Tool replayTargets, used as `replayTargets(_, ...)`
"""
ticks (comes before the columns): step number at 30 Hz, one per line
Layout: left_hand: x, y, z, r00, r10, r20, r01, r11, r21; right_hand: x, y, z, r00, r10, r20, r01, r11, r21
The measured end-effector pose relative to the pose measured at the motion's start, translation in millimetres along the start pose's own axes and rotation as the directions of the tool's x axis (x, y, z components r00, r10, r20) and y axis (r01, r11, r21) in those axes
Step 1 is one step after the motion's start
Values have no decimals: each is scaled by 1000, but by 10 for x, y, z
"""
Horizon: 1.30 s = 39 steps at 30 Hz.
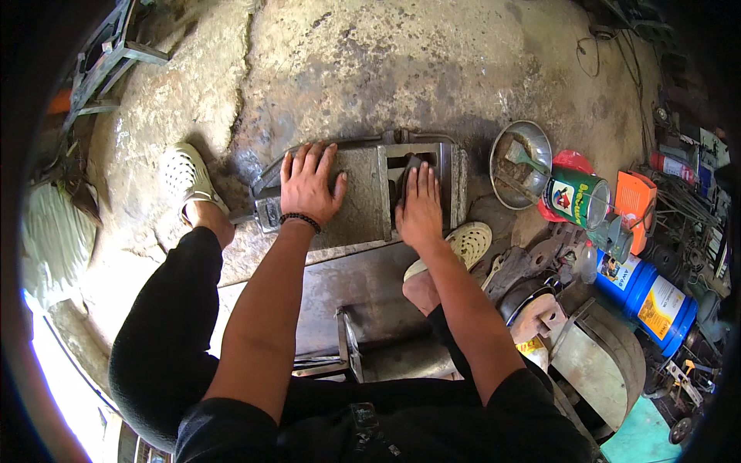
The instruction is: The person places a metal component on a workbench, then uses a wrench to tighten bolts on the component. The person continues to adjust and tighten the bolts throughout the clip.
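A heavy grey metal vise-like block lies on the floor between my feet, with a flat top and a recessed slot at its right end. My left hand, a dark bead bracelet at its wrist, rests on the left part of the top with its fingers spread. At the slot, my right hand is closed over a small dark flat piece. The fingers lie together along that piece, and the thumb is on its near left side. Part of the piece is hidden under the fingers, and its kind is unclear.
At the right stand a metal bowl with a brush, a green can, an orange tool case and a blue bucket. A metal plate lies nearer me. A metal frame stands far left.
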<state>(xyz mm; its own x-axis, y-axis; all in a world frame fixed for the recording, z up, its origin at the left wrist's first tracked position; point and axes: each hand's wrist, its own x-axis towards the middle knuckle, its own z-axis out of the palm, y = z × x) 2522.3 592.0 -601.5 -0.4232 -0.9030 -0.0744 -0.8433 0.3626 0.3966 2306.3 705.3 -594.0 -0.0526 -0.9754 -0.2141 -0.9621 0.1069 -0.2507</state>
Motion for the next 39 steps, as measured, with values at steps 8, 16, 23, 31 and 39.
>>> replayTargets(8, 20, 4, -4, 1000, -7, 4, 7, 1000, 6, -68, -42, 193, 985, 134, -113, -130, 991, 40)
replayTargets(16, 13, 15, -1, 1000, -7, 2, 7, 1000, 17, 79, -96, 264, 928, 337, -159, -318, 939, 130)
replayTargets(23, 18, 9, 4, 1000, -14, 3, 14, 1000, 8, 76, -219, 318, 888, 443, -120, -420, 890, 179)
replayTargets(31, 9, 2, 5, 1000, -7, -4, 7, 1000, -2, 540, -102, 54, 926, 220, -308, -121, 943, 310)
replayTargets(39, 25, 12, 13, 1000, -13, -7, 14, 1000, 25, 438, 81, 18, 967, 148, 209, -133, 988, -84)
